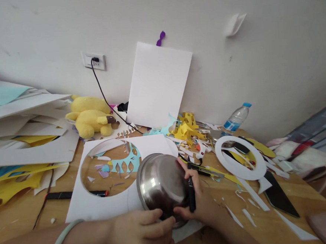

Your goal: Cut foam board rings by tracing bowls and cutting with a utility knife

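- A metal bowl [162, 185] sits bottom up between the two hands, its left part over a white sheet [110, 209] with a large round hole.
- The right hand [202, 199] is at the bowl's right side, with its index fingertip against the metal and the thumb by the near side.
- Bent fingers of that hand grip a black pen [191, 190], which stands roughly upright just beside the bowl.
- The left hand [148, 232] is at the bowl's near edge, fingers curled and fingertips in front of the metal; they overlap it in this view, so I can't tell whether they grip it or only rest there.
- A pale bangle [63, 238] circles the left wrist.
- Right of the bowl lie a yellow cutter [207, 171] and, farther off, a white ring [221, 157].
- Beyond the sheet are a yellow plush toy [89, 121] and, to the right, a plastic bottle [237, 118].
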`<state>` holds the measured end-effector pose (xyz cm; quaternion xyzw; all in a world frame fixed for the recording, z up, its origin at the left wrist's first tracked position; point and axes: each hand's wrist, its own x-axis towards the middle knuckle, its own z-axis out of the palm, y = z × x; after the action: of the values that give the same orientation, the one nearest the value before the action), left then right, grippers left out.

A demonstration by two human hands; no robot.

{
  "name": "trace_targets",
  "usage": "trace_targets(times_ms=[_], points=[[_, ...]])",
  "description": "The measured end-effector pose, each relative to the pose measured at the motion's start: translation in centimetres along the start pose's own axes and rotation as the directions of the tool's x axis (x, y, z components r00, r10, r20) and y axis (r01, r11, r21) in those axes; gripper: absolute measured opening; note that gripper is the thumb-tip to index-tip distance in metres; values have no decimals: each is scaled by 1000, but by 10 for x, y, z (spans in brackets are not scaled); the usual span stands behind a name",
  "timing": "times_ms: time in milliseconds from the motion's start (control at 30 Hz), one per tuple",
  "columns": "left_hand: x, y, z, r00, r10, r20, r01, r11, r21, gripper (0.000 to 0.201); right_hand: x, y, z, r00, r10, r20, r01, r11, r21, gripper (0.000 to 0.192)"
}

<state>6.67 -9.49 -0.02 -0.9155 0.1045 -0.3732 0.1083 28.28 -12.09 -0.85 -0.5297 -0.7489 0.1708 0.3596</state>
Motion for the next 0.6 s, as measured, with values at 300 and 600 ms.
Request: trace_targets(times_ms=[300,600], points=[[-1,-8,-2,959,-258,117,279,934,-225,15,8,5,-27,915,99,-391,-120,992,-28,45],[10,-34,-14,661,-681,315,750,622,-226,23,8,107,-124,672,-123,-730,-451,714,-536,64]])
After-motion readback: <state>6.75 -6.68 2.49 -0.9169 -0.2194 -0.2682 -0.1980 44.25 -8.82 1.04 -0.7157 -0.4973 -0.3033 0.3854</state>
